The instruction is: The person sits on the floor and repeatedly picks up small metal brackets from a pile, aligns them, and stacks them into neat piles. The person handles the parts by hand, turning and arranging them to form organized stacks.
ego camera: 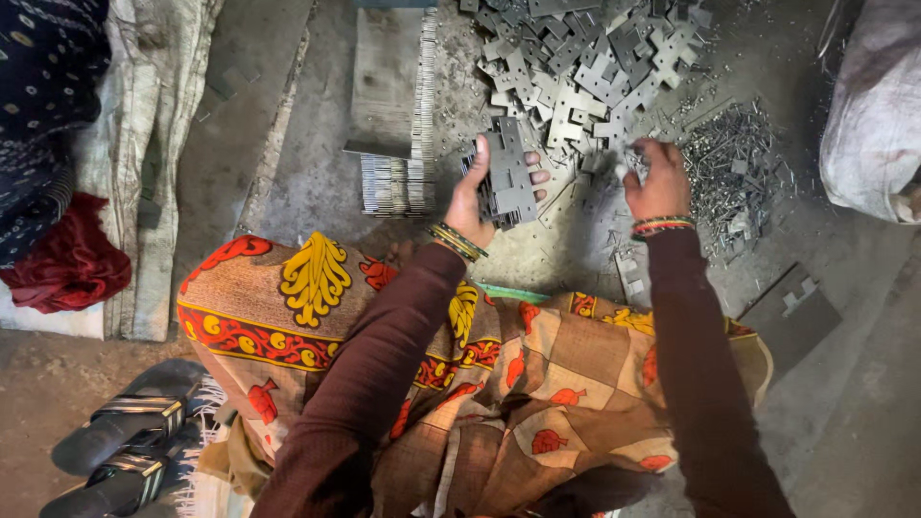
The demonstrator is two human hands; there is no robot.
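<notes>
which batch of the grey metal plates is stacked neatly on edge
The row of plates left of the left hand stands on edge; the pile above lies loose and flat.

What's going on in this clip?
A person sits on the floor over a pile of flat metal plates. The left hand holds a small stack of plates upright, while the right hand reaches into the loose pieces. Neat stacks stand to the left; sandals lie nearby.

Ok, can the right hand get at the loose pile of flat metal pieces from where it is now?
Probably yes. The right hand already rests at the near edge of the pile of flat metal pieces, with nothing between them. The left hand holds its stack of plates off to the side, clear of that path.
</notes>
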